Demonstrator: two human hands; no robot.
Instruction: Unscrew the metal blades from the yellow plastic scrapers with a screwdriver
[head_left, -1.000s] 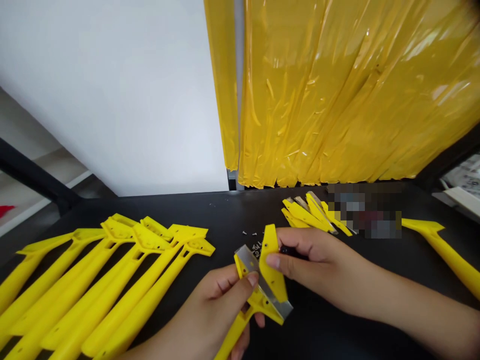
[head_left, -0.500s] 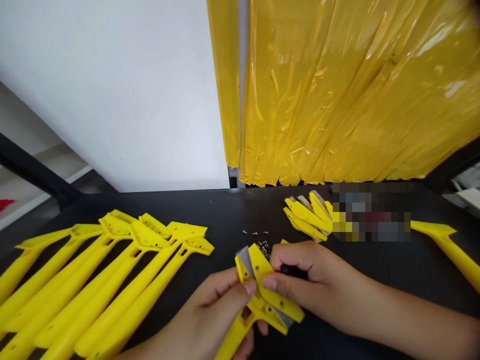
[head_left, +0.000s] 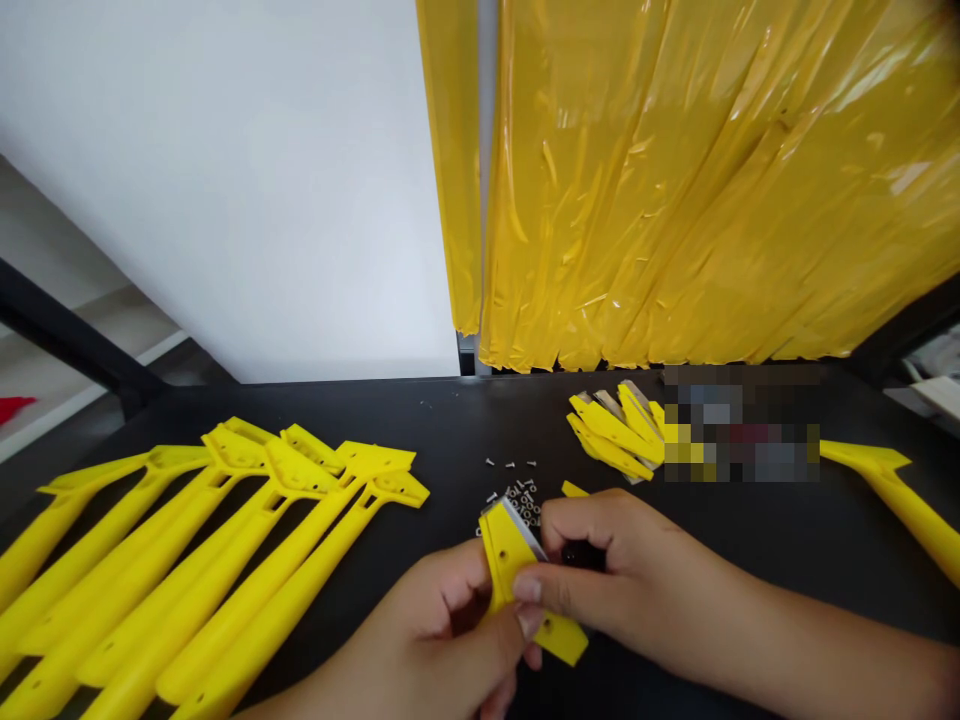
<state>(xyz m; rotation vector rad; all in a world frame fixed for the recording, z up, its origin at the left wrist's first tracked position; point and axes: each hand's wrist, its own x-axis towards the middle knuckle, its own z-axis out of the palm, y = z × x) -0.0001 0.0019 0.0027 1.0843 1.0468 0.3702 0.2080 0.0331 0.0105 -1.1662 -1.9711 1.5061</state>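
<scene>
Both hands meet on a yellow plastic scraper head (head_left: 504, 552) with a strip of grey metal blade along its upper right edge. My left hand (head_left: 442, 620) is closed round its lower left side, thumb on the front face. My right hand (head_left: 607, 560) pinches it from the right, its thumb pressed on the yellow face. The scraper's handle is hidden. A dark object shows partly inside my right hand, too covered to name. Just beyond the fingers lies a small heap of screws and nuts (head_left: 525, 503).
Several yellow plastic handles (head_left: 247, 560) lie side by side on the left of the black table (head_left: 360, 410). A pile of yellow pieces with metal blades (head_left: 615, 430) sits at the back right, beside a blurred-out patch. Another yellow handle (head_left: 892, 480) rests far right.
The scraper has been turned in my hands. Its yellow plate, earlier slanted across the head, now lines up with it, and the handle has gone out of sight. More screws and nuts show.
</scene>
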